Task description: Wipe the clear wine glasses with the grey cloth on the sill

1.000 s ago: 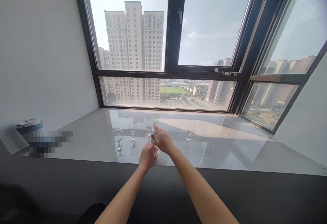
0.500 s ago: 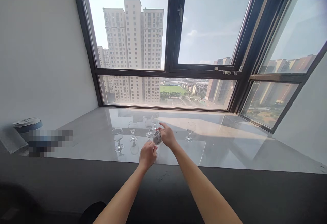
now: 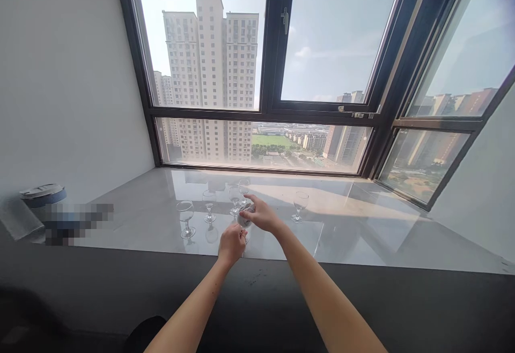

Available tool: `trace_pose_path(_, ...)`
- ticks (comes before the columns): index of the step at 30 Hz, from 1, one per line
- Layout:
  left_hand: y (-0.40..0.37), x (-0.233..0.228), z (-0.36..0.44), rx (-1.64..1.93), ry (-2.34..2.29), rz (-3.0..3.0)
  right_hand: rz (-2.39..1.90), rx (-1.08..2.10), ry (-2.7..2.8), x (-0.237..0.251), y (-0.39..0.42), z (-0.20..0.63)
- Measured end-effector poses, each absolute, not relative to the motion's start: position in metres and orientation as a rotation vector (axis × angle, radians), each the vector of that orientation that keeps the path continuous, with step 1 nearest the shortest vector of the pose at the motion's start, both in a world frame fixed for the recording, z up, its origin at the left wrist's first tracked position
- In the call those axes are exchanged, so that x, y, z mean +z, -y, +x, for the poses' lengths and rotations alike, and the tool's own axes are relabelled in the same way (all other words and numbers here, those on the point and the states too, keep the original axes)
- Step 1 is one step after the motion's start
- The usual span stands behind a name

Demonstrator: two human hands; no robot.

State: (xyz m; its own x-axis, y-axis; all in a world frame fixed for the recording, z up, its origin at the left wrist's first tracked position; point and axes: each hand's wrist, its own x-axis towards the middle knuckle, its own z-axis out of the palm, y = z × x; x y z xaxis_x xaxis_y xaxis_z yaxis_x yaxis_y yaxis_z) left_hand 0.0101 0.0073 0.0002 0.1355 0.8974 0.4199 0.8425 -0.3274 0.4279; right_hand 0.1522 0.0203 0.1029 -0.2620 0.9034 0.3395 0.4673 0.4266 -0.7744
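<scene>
Both my arms reach out over a glossy grey window sill [image 3: 362, 224]. My left hand [image 3: 231, 243] is closed around the lower part of a clear stemmed glass [image 3: 245, 219]. My right hand [image 3: 261, 214] rests on the bowl of that same glass, fingers curled over its top. Whether something is between the fingers and the bowl I cannot tell. Several other empty stemmed glasses stand upright on the sill: one at the left [image 3: 185, 218], one behind it [image 3: 209, 204], two further back [image 3: 235, 197], and one alone at the right [image 3: 300, 205].
A dark ledge [image 3: 402, 299] runs along the near edge of the sill. Large dark-framed windows [image 3: 276, 47] rise behind, a white wall [image 3: 60, 74] stands at the left. A round blue-rimmed container [image 3: 42, 195] sits at far left, beside a blurred patch.
My right hand has shifted on the bowl of the held glass, fingers turning over its top. My left hand has stayed at the stem. The standing glasses have not moved.
</scene>
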Motion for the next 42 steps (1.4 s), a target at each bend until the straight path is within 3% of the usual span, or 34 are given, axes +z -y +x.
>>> trace_pose_path(4, -0.007, 0.000, 0.010, 0.959, -1.765, 2.334, -1.206, 0.641, 1.959, 0.111, -0.019, 0.153)
trace_pose_path(15, -0.007, -0.001, 0.009, 0.968, -1.751, 2.376, -1.114, 0.857, 1.316, 0.110, -0.029, 0.154)
trace_pose_path(22, -0.009, -0.003, 0.008, 0.986, -1.752, 2.233, -1.032, 0.535, 1.038, 0.136, -0.028, 0.173)
trace_pose_path(25, -0.014, -0.004, 0.007, 1.063, -1.783, 2.077, -1.183, 0.434, 1.009, 0.108, -0.024, 0.174)
trace_pose_path(30, -0.021, -0.003, 0.002, 1.126, -1.768, 1.920, -1.224, 0.679, 1.287, 0.027, -0.020, 0.148)
trace_pose_path(32, -0.024, -0.003, -0.002, 1.163, -1.755, 1.857, -1.211, 0.630, 1.329, 0.007, -0.020, 0.134)
trace_pose_path(42, -0.042, -0.003, -0.003, 1.569, -1.322, 1.073, -1.200, 0.438, 1.294, 0.015, -0.006, 0.103)
